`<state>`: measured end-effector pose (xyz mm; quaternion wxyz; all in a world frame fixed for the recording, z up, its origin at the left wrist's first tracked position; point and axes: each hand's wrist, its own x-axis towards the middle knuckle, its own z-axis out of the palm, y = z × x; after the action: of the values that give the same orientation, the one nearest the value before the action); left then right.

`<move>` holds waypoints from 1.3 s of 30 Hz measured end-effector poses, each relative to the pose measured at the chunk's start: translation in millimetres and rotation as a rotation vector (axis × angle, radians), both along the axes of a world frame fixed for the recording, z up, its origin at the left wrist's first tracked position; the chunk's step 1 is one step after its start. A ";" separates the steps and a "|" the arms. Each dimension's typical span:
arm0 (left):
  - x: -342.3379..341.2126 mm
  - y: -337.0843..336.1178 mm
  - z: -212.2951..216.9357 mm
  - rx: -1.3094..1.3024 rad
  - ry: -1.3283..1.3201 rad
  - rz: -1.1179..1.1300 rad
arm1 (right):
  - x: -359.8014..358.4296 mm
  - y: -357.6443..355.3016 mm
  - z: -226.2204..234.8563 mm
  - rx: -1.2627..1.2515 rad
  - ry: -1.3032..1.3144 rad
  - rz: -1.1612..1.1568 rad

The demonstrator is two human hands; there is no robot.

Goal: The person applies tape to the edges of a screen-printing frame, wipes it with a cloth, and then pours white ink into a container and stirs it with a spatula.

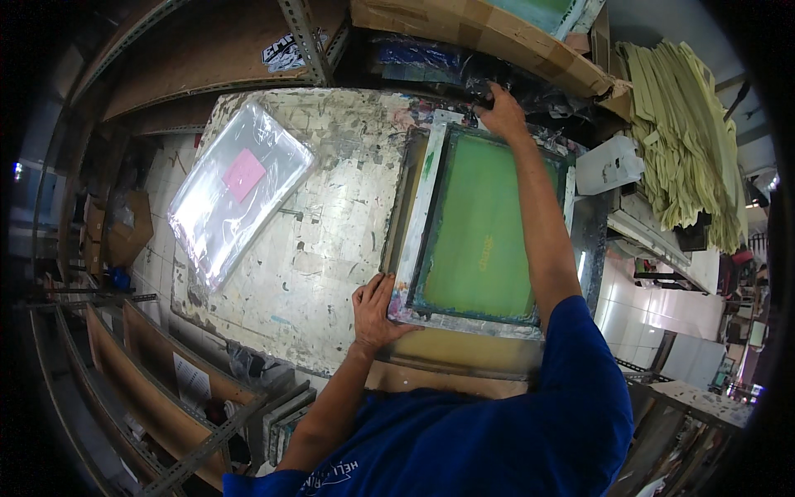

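A big off-white table (pixel 331 207), worn and spotted with paint, sits under the flat screen (pixel 484 215), which has green mesh and a pale, paint-marked frame. The screen lies flat on the right part of the table, over a yellow-brown board (pixel 468 354) that peeks out on its left and near sides. A tall pile of pale yellow-green, floppy sheets (pixel 683 141) stands to the right of the screen, past its far corner. A long brown cardboard box (pixel 489 37) is beyond the screen's far side. A shiny pack of clear plastic (pixel 215 219) lies well to the left of the screen. A cloudy white plastic jug (pixel 609 166) is just right of the screen's far corner. The left hand (pixel 379 311) touches the screen's near left corner, with its fingers and thumb spread wide. The right hand (pixel 505 116) is at the screen's far side, fingers bent; I cannot tell if it holds something dark there. A small pink paper square (pixel 243 176) shows on the pack, left of the screen.
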<state>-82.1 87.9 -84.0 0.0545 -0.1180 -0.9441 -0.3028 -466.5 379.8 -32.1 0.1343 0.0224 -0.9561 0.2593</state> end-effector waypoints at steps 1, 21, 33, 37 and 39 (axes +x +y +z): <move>0.2 -0.3 -1.0 -0.001 -0.003 -0.001 | -0.4 0.1 -5.0 0.007 -0.014 0.032; 0.7 -0.3 -6.5 -0.015 0.045 0.002 | -36.6 -35.0 -12.1 0.348 -0.114 0.081; -1.6 2.5 1.5 -0.025 0.035 0.008 | 11.0 61.3 6.4 0.565 -0.172 -0.001; 0.7 2.6 -1.1 -0.036 0.019 0.012 | 16.5 98.1 -30.1 0.976 -0.292 0.034; -0.3 1.1 -1.7 -0.052 0.015 0.014 | 17.3 104.9 -33.2 1.017 -0.248 0.096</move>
<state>-82.4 89.0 -85.8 0.0607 -0.1153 -0.9520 -0.2771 -449.2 484.6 -65.4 -0.0198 0.0978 -0.9678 -0.2309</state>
